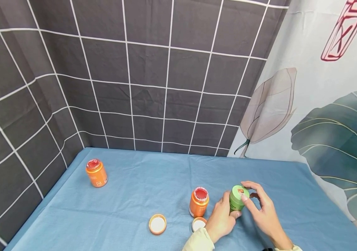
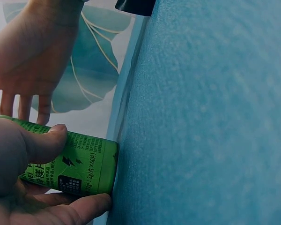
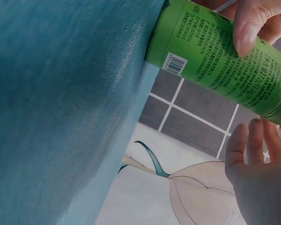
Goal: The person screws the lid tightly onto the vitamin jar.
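A green tablet bottle [image 1: 236, 202] with printed text and a screw lid [image 1: 240, 191] stands on the blue cloth, its base against the cloth in both wrist views. My left hand [image 1: 221, 219] grips its body, the thumb [image 2: 49, 143] across the label. At the top, my right hand [image 1: 264, 212] holds the lid between thumb and fingers. Just left of my left hand stands an orange bottle [image 1: 198, 207] without its cap, its red-and-white mouth facing up. An orange-rimmed cap [image 1: 198, 223] lies in front of it, partly hidden by the left hand and sleeve.
Another uncapped orange bottle [image 1: 97, 175] stands at the far left of the blue cloth [image 1: 128, 195]. A second orange-rimmed cap [image 1: 158, 224] lies inside up near the front. Behind rises a dark grid-patterned curtain [image 1: 147, 66], with a white leaf-print cloth [image 1: 316, 90] on the right.
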Action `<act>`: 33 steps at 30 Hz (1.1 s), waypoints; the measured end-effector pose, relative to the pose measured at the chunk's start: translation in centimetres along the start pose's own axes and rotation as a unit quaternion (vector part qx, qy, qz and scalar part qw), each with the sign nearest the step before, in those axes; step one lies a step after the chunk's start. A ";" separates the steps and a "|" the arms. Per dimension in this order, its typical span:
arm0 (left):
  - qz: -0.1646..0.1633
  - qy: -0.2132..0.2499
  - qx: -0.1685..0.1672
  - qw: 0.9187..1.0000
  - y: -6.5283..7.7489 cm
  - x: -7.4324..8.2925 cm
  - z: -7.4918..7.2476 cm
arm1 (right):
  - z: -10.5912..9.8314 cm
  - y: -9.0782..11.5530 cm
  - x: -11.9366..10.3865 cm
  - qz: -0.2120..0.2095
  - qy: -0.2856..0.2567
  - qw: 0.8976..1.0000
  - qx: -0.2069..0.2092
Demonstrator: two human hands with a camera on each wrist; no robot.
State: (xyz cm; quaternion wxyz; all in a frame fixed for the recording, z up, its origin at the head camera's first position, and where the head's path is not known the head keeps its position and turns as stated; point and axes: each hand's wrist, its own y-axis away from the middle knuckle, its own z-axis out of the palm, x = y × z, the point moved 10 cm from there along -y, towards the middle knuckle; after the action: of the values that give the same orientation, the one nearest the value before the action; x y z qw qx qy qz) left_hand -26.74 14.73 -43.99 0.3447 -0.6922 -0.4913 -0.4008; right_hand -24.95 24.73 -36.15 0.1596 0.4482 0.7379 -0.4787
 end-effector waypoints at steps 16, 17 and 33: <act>0.011 -0.007 0.008 1.000 0.0 0.2 -0.1 | 0.1 0.3 0.3 -0.031 -0.025 0.999 0.000; 0.012 -0.007 0.010 1.000 0.0 0.2 -0.1 | 0.0 0.3 0.0 -0.033 -0.026 0.999 0.002; -0.003 0.000 -0.002 1.000 0.0 0.0 0.0 | -0.2 -0.3 -2.2 -0.014 -0.028 0.999 0.011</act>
State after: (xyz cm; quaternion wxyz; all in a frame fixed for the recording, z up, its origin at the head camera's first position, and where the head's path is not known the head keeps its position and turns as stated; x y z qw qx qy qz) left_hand -26.78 14.75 -44.04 0.3425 -0.6914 -0.4926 -0.4026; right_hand -23.92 23.78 -34.44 0.1688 0.4263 0.7340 -0.5010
